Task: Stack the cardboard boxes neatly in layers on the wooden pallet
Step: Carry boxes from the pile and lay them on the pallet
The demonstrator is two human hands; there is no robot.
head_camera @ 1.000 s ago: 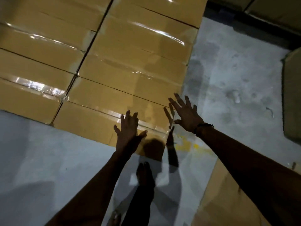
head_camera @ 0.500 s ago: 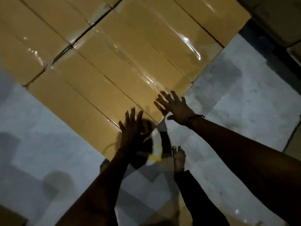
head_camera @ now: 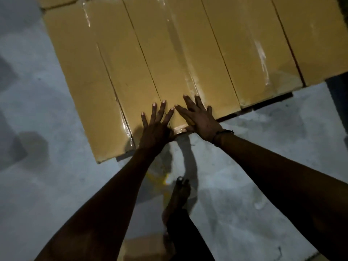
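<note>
Concrete floor [head_camera: 263, 166]: grey, stained, fills the lower frame and left side. Dim light, hard shadows.

Layer of cardboard boxes [head_camera: 169, 53]: long tan cartons laid side by side, edges touching, clear tape strips glinting along the tops. Layer covers the upper frame and runs out past the top and right edges. Dark strip [head_camera: 263, 102] shows under the near edge of the boxes at right (probably the pallet, can't tell for sure in this light).

Both forearms reach in from the bottom of frame, converging at the near edge of the layer.

Left hand [head_camera: 156, 127]: palm down, fingers straight and spread wide, lying flat on the top of a box right at its near end, holds nothing.

Right hand [head_camera: 199, 117]: just beside the left, also flat on the carton top, fingers straight and fanned, nothing gripped. Thin dark band [head_camera: 223, 133] at the wrist.

One bare foot [head_camera: 178, 196] on the floor below the hands, dark trouser leg behind it.

Yellow floor mark [head_camera: 163, 179] next to the foot.

Corner of another carton [head_camera: 143, 247] at the bottom edge, mostly cut off.
</note>
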